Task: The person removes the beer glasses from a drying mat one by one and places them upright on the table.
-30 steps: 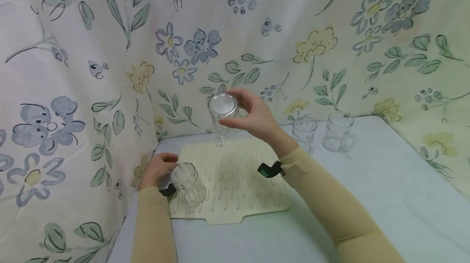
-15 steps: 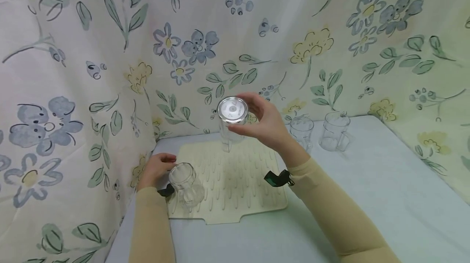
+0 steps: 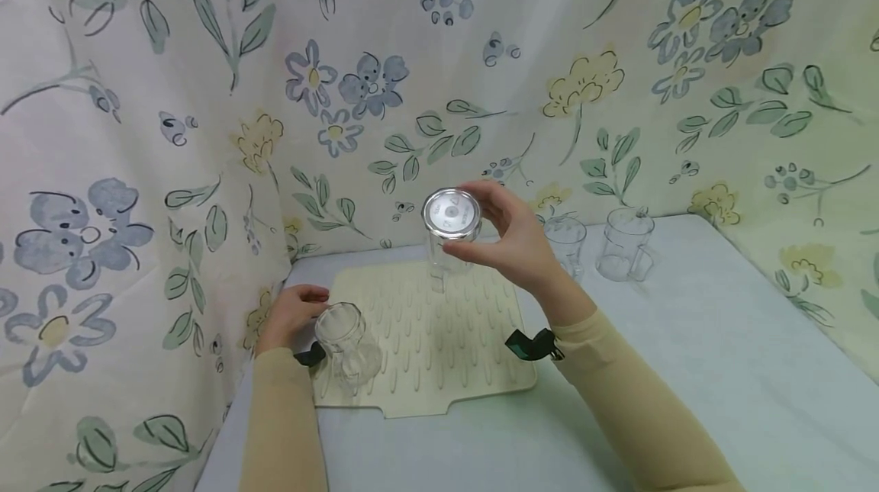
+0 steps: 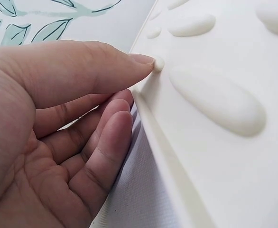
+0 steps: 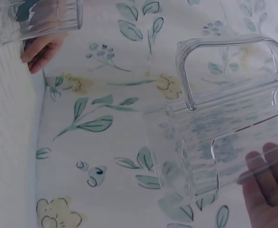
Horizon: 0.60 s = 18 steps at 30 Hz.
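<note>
My right hand [image 3: 515,240] grips a clear glass mug [image 3: 452,214] upside down, its base facing up, in the air over the cream drying mat [image 3: 426,358]. In the right wrist view, the mug's handle [image 5: 224,43] is on the side away from the fingers [image 5: 267,185]. At the mat's left edge my left hand [image 3: 291,316] pinches the rim; in the left wrist view the thumb [image 4: 101,69] lies on top and the other fingertips are at the edge. Beside that hand another clear glass mug [image 3: 360,358] stands on the mat's left part.
Two more clear glass mugs, a nearer one [image 3: 565,240] partly behind the right hand and another [image 3: 623,248], stand at the back of the table [image 3: 687,355]. A floral curtain [image 3: 412,57] encloses the back and left sides.
My right hand has moved the upside-down mug to the right and a little lower, tilting its base more toward the head camera. The left hand stays at the mat's edge.
</note>
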### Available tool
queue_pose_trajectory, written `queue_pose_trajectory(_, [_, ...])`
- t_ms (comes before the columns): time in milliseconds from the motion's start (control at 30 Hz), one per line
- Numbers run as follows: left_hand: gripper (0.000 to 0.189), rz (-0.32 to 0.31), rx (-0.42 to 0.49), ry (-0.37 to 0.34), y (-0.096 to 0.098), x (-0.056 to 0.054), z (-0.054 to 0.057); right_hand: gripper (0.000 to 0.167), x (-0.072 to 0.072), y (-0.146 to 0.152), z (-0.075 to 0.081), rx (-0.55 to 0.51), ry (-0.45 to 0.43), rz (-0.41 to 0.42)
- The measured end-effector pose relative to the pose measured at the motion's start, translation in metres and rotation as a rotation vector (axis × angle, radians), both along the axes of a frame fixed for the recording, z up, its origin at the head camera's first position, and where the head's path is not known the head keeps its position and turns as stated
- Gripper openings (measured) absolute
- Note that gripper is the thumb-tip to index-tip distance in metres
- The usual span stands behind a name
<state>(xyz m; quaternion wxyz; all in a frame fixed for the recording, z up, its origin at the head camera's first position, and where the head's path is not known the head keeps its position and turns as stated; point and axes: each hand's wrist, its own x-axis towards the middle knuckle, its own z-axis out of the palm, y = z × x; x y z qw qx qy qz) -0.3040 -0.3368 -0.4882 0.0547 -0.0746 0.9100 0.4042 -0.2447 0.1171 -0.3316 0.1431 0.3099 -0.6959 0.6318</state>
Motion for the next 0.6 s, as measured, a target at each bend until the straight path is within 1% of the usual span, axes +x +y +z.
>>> queue_pose_trajectory(133, [0.041,-0.007,0.005,0.025,0.002,0.001,0.003,0.078,0.000,0.003,-0.004,-0.010,0.001,-0.005])
queue_pose_trajectory(333, [0.042,-0.014,0.016,0.030,0.002,0.002,0.005,0.077,0.001,0.008,-0.007,-0.018,0.005,-0.015])
queue_pose_trajectory(467, [0.041,-0.013,0.018,0.030,0.002,0.003,0.005,0.076,0.002,0.010,-0.008,-0.005,0.003,-0.028])
queue_pose_trajectory(600, [0.041,-0.013,0.021,0.027,0.002,0.003,0.003,0.079,0.003,0.014,-0.009,0.007,-0.013,-0.048])
